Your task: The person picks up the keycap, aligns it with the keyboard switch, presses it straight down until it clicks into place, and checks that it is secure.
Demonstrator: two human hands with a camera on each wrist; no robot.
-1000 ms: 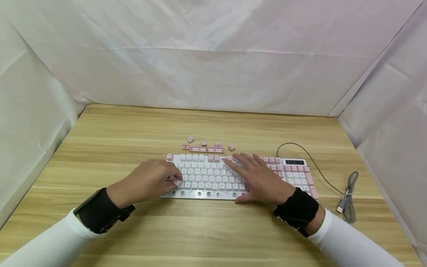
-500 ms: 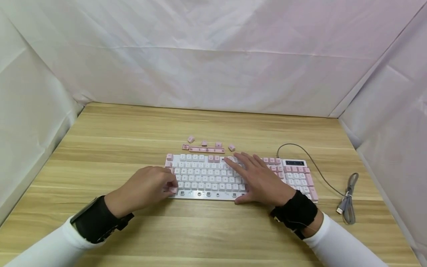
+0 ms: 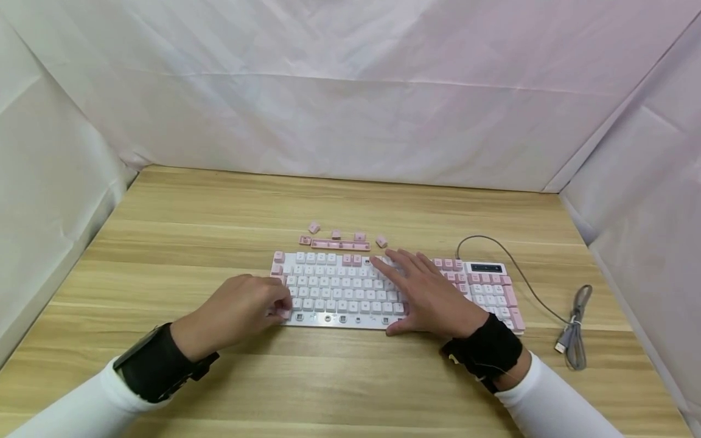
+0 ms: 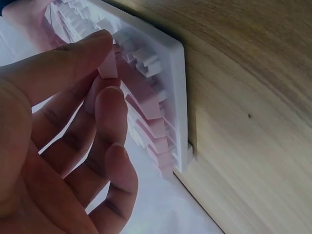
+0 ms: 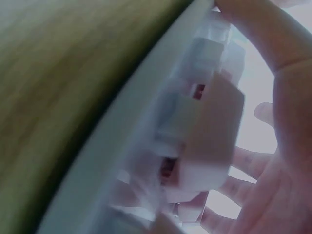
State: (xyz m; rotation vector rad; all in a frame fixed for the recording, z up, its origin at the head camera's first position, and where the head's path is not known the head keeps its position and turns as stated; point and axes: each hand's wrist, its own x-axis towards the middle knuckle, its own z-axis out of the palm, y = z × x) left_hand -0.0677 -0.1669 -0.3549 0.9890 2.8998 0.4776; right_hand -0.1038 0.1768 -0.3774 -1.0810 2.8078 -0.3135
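A white keyboard (image 3: 317, 323) with white and pink keycaps lies on the wooden table. Along its front row several switches stand bare. Between thumb and index finger my left hand (image 3: 235, 313) pinches a pink keycap (image 4: 108, 66) at the keyboard's front left corner; the fingers hide most of it in the head view. In the left wrist view the keycap is right at the front row, beside a bare switch (image 4: 147, 62). My right hand (image 3: 432, 297) rests spread over the right-middle keys, its thumb at the front edge.
Behind the keyboard lie a long pink spacebar (image 3: 341, 245), upside down, and several loose pink keycaps (image 3: 359, 236). A grey cable (image 3: 504, 249) runs from the keyboard's back edge to a tied bundle (image 3: 575, 340) on the right. White cloth (image 3: 339, 128) hangs around the table.
My left hand has moved left and slightly towards me, bringing the pinched keycap from above the left keys down to the front left corner. The right hand has stayed in place.
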